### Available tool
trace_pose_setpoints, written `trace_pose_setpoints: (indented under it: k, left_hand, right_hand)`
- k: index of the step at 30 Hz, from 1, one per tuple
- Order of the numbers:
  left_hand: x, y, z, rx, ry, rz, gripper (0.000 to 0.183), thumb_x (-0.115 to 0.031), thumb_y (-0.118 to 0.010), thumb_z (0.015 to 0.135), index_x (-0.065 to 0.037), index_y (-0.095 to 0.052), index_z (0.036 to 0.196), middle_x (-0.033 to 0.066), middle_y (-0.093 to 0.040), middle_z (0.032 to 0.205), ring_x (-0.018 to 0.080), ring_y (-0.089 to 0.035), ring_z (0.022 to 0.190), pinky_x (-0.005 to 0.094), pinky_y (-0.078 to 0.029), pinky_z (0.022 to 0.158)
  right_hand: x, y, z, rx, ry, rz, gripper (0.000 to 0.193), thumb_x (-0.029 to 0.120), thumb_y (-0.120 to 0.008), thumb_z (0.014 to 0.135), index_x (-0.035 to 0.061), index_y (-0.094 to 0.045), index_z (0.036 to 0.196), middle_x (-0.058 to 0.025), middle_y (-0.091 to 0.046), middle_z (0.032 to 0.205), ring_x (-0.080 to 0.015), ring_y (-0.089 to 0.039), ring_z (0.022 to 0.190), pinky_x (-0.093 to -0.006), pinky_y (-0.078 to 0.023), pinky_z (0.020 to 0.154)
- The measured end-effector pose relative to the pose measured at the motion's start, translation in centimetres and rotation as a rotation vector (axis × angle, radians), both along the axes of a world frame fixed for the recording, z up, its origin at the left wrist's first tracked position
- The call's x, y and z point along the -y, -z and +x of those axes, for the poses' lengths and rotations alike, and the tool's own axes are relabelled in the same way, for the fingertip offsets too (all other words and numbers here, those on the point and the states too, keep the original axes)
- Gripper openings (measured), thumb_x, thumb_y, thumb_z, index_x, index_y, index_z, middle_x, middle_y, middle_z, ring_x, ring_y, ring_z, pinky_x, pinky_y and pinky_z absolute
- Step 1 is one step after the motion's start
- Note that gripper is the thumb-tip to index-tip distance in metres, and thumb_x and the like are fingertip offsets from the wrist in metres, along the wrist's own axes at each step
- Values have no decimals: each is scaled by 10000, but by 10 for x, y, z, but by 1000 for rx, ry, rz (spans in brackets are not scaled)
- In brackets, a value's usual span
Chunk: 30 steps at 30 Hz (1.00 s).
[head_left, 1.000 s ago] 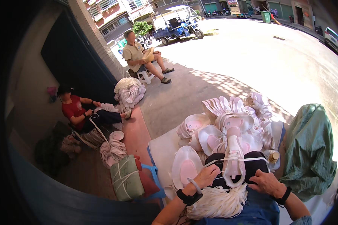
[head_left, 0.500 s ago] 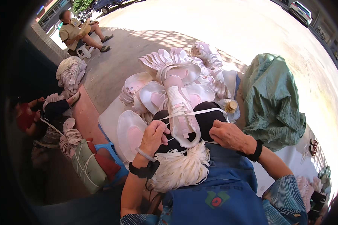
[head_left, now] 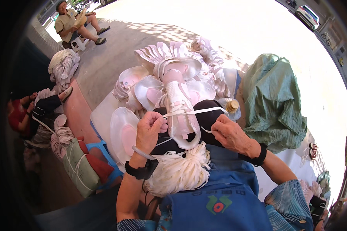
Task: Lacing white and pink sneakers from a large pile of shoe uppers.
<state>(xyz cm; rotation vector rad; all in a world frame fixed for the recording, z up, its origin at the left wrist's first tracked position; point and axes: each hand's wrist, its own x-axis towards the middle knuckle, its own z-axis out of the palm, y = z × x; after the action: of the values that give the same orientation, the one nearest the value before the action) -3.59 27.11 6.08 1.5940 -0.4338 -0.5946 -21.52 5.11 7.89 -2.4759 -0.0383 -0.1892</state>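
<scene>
A pale pink and white shoe upper [head_left: 176, 90] lies lengthwise in front of me, its open heel end toward my lap. A white shoelace [head_left: 202, 111] crosses its lacing area and stretches out to both sides. My left hand [head_left: 148, 131] pinches the lace at the left edge of the upper. On the right, my right hand [head_left: 233, 134] has its fingers closed on the lace's other side, and a short piece shows beside its fingertips. A thick bundle of white laces [head_left: 179, 171] rests on my blue apron [head_left: 216, 192], just below the heel end.
More pink and white uppers [head_left: 121, 133] are piled beyond and left of the shoe. A yellow-capped container [head_left: 232, 106] and green sack [head_left: 272, 100] stand right. One person [head_left: 71, 23] sits far left; another in red [head_left: 21, 115] works nearer, beside a green-and-red bundle [head_left: 79, 165].
The whole view has shifted, so the scene sits further left and up. My left hand has come up slightly beside the lacing. The lace on the right now runs straighter toward my right hand.
</scene>
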Motion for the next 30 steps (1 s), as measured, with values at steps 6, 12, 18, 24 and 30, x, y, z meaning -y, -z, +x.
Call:
trace_pose_setpoints:
  k: [6, 12, 18, 24, 30]
  left_hand:
    - [2, -1, 5, 12, 20, -15, 75, -71, -590, 899, -4, -589, 931, 48, -641, 829, 98, -618, 716, 229, -531, 667]
    - [4, -4, 7, 60, 30, 77, 103, -59, -593, 886, 25, -623, 938, 47, -643, 812, 103, -629, 745, 238, -536, 706]
    - [5, -3, 8, -5, 21, -1, 97, -42, -594, 882, 26, -614, 948, 41, -641, 839, 100, -628, 764, 241, -539, 716]
    - [9, -4, 7, -21, -20, -5, 82, -19, -602, 864, -20, -582, 944, 39, -638, 878, 101, -635, 788, 239, -548, 707]
    - [10, -6, 4, 16, -77, -11, 84, -9, -623, 841, -8, -575, 910, 31, -636, 833, 67, -599, 730, 212, -513, 638]
  right_hand:
    - [-1, 5, 8, -9, 112, 60, 102, 78, -571, 829, 40, -589, 923, -112, -519, 829, -303, -576, 727, -406, -474, 642]
    - [1, 7, 16, -50, 43, -241, 78, 120, -592, 830, 55, -628, 852, -97, -549, 808, -309, -585, 674, -411, -471, 616]
    - [-16, -11, 52, 203, 123, 178, 135, 161, -635, 812, 59, -652, 898, -106, -562, 772, -303, -606, 680, -399, -473, 602]
    - [-26, -13, 71, 142, 152, -124, 176, 165, -651, 800, 67, -628, 944, -98, -554, 790, -288, -616, 681, -397, -483, 577]
    - [-15, -12, 80, 123, 191, -187, 132, 140, -616, 813, 12, -605, 841, -142, -564, 791, -351, -600, 690, -424, -477, 623]
